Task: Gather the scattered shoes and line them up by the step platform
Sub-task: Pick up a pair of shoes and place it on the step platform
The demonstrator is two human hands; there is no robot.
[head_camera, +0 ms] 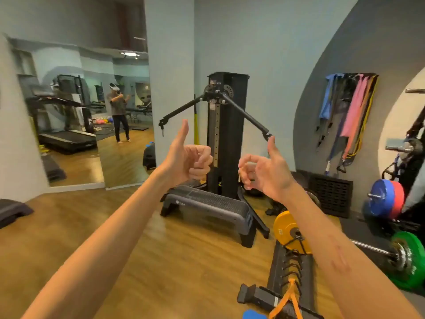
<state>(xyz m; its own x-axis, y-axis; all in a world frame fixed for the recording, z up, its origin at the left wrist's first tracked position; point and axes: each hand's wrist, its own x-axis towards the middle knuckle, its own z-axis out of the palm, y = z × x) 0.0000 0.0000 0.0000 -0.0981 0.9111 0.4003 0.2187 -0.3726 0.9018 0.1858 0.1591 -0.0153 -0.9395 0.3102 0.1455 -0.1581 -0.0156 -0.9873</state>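
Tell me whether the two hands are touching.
Apart. The head view shows the black machine between the left hand and the right hand, both thumbs up.

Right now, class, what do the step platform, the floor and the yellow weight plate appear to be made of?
Step platform: probably moulded plastic, matt grey-black, with a dotted grip top.
Floor: wood or wood-look laminate, glossy; grain and reflections show.
Yellow weight plate: likely rubber-coated, matt, with a metal hub.

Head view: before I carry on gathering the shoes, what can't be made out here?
- Shoes: none identifiable; a dark heap behind the step platform is half hidden by the right forearm.
- Blue object: cut off by the bottom edge.
- Floor near the feet: outside the frame.
- Left hand and right hand: thumbs up, fingers curled, holding nothing.
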